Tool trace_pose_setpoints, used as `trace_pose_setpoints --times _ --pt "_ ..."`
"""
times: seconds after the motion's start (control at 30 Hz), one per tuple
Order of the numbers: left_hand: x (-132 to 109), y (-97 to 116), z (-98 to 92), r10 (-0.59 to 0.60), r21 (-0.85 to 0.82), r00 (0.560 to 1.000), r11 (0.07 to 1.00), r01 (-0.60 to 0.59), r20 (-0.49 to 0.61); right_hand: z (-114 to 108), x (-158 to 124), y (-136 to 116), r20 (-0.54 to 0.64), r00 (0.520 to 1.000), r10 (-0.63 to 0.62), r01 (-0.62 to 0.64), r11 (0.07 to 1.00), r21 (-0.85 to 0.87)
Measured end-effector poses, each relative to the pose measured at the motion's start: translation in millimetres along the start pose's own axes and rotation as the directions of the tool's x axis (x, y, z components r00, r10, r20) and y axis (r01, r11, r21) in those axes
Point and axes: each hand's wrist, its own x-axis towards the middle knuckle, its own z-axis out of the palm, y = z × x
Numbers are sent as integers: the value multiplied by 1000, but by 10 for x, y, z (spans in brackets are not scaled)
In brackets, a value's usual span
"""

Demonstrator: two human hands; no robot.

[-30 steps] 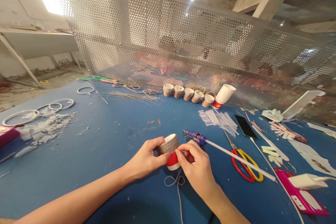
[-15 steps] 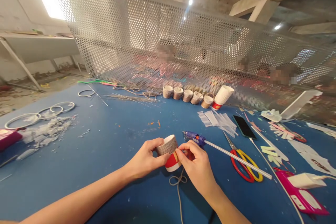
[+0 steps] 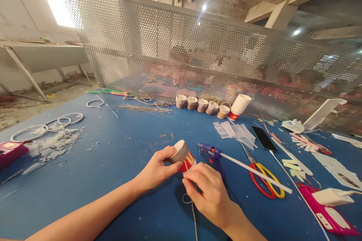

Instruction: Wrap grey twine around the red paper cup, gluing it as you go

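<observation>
Hands close in: left hand [image 3: 155, 168] clasps the part-wrapped cup [image 3: 188, 162], long axis tilted, mouth leaning left, base toward the right hand [image 3: 209, 188], which pinches the cord [image 3: 195, 222].

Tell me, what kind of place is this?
Probably a craft workshop: a glue gun and scissors lie on the table, and the left hand holds a cup partly wound with cord.

I count my two hands [image 3: 158, 166], one cup [image 3: 189, 163] between them, five lined-up cups [image 3: 202, 106] mid-frame, one cup stack [image 3: 240, 105], one glue gun [image 3: 210, 150], one phone [image 3: 264, 138].
</observation>
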Motion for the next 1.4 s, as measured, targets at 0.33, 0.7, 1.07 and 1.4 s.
trace_pose_setpoints --times 0.33,0.7,1.07,1.4 --pt "49 -3 -39 -101 -126 990 988 88 -103 -521 -574 78 79 995 -68 79 985 -154" --pt "53 -19 -23 -59 -50 993 997 54 -106 -417 -221 981 191 726 661 -660 747 -77" --pt "61 -77 -40 -66 59 993 996 72 -95 -213 -199 686 198 689 697 -723 643 254" --pt "69 -107 -4 41 191 997 981 -27 -67 -176 -462 324 -27 727 686 -667 715 209"
